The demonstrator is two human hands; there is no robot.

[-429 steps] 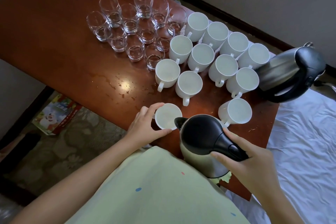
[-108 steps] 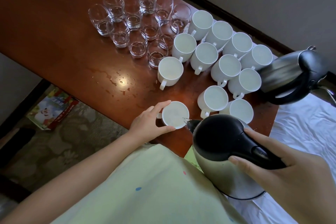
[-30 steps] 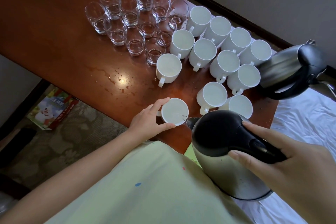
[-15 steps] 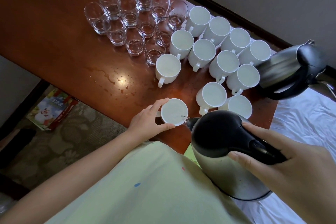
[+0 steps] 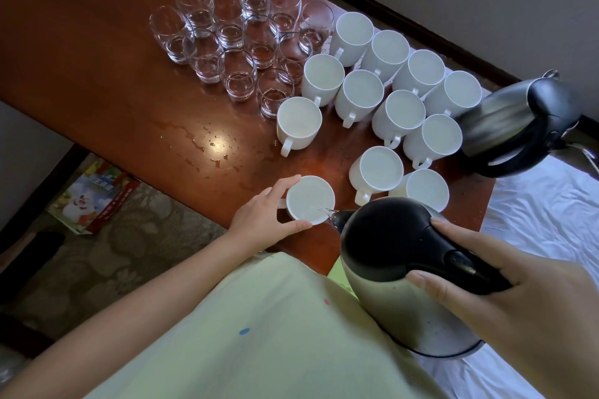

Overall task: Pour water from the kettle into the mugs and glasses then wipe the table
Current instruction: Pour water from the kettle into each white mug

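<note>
My right hand grips the black handle of a steel kettle, tilted with its spout over a white mug at the table's near edge. A thin stream of water runs from the spout into that mug. My left hand is wrapped around the mug's left side, steadying it. Several other white mugs stand in rows behind it. Several clear glasses with a little water in each are grouped at the far left of the mugs.
A second steel kettle stands at the table's right end. Spilled water drops lie on the brown wooden table. White bedding lies to the right. A colourful box is on the floor at the left.
Since 14 s ago one filled mug was set among the others and another mug taken. Over the last second the kettle stays tilted, pouring; both hands hardly move.
</note>
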